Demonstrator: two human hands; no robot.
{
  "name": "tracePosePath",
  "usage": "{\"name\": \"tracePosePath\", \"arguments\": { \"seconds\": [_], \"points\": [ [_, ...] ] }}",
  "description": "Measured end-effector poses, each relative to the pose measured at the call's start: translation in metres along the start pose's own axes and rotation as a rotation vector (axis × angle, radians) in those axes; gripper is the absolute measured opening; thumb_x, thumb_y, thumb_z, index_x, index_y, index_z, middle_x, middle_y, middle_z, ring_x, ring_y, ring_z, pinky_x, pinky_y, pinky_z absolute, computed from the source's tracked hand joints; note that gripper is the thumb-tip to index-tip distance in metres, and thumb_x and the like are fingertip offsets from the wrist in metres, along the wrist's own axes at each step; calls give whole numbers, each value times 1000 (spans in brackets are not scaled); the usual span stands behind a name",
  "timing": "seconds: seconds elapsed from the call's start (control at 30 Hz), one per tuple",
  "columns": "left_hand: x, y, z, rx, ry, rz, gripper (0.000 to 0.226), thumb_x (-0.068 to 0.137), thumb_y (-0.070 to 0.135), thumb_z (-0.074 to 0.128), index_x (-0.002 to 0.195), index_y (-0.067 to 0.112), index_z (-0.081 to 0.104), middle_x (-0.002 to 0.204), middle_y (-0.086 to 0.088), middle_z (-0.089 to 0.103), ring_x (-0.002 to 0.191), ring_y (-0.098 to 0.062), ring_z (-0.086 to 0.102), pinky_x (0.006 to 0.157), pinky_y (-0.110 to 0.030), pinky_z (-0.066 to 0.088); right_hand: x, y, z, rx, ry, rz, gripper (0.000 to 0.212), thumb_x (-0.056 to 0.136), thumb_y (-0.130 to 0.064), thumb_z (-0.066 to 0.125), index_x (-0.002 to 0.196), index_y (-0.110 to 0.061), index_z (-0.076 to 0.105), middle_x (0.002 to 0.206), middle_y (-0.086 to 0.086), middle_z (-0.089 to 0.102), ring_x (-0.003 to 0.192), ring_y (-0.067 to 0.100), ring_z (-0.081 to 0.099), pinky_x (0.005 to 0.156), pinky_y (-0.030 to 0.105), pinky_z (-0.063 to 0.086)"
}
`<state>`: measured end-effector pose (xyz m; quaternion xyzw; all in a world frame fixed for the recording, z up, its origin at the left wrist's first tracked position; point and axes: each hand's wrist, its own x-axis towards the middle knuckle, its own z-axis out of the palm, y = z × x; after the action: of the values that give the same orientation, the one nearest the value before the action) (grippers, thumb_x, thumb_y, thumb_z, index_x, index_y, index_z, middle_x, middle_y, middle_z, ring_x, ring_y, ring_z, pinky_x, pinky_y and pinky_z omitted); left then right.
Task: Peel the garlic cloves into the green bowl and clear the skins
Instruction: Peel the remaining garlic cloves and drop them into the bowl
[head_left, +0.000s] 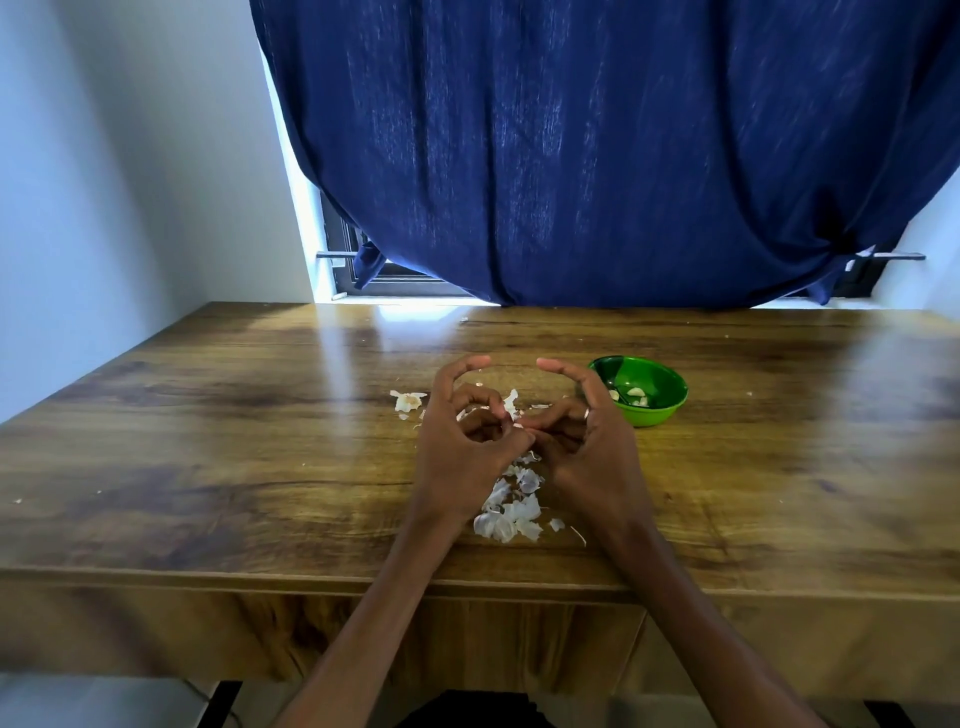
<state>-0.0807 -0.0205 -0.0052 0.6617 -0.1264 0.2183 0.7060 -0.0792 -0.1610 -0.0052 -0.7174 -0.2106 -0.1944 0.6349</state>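
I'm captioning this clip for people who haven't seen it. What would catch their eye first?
Two hands, left hand and right hand, meet at the table's centre, pinching a garlic clove. White skins litter the wood beneath them, a green bowl sits right, and a dark blue curtain fills the background.

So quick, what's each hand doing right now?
Left hand: fingertips pinching a garlic clove above the table.
Right hand: pinching the same clove from the other side, apparently picking at its skin.

Garlic clove (521, 427) mostly hidden between pinching fingertips.
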Motion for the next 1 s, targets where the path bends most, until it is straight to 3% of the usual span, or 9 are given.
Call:
{"name": "tracePosePath", "arguments": {
  "seconds": [0.33, 0.53, 0.77, 1.0],
  "points": [
    [-1, 1, 3, -97, 6, -40, 71, 72, -22, 69, 126, 19, 48, 83, -7, 49, 70, -14, 61, 68, -29, 56, -1, 1, 0, -79, 5, -17, 75, 82, 11, 75, 142, -25, 48, 82, 1, 76, 83, 8, 75, 82, 24, 60],
    [-2, 2, 7, -103, 62, -33, 70, 73, -24, 68, 123, 18, 44, 83, -7, 44, 61, -12, 53, 58, -23, 51, -1, -1, 2, -127, 34, -35, 78, 80, 12, 76, 142, -27, 49, 81, -1, 76, 82, 4, 74, 79, 19, 59],
    [-4, 6, 8, -49, 116, 21, 74, 77, -14, 75, 134, 22, 45, 94, -4, 61, 81, -16, 69, 73, -28, 58, 1, 0, 3, 7, 154, -47, 74, 79, 6, 81, 140, -22, 48, 81, -2, 76, 83, 6, 75, 79, 20, 59],
    [-7, 9, 7, 6, 163, 96, 74, 75, -19, 74, 133, 19, 48, 94, -1, 67, 86, -18, 74, 77, -26, 58, -1, 0, 4, -11, 119, -53, 82, 81, 1, 82, 148, -23, 42, 88, -5, 77, 89, 3, 74, 82, 16, 57]
  ]
}}
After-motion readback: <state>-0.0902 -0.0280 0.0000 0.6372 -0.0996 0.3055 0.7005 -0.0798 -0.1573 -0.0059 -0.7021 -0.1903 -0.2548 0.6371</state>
